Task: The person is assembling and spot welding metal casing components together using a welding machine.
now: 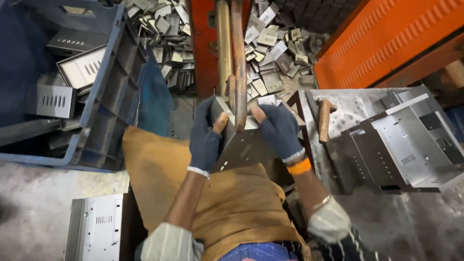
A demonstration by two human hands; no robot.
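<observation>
Between both gloved hands sits a bent grey sheet-metal panel, flat and punched with small holes. The left hand and right hand, in dark knitted gloves, are clamped on its upper corners. Just above them stand two copper-coloured rods. Right of the right hand lies a wooden-handled hammer.

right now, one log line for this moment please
left hand: grips sheet-metal part | right hand: grips same part | part against copper rods | hammer on bench
</observation>
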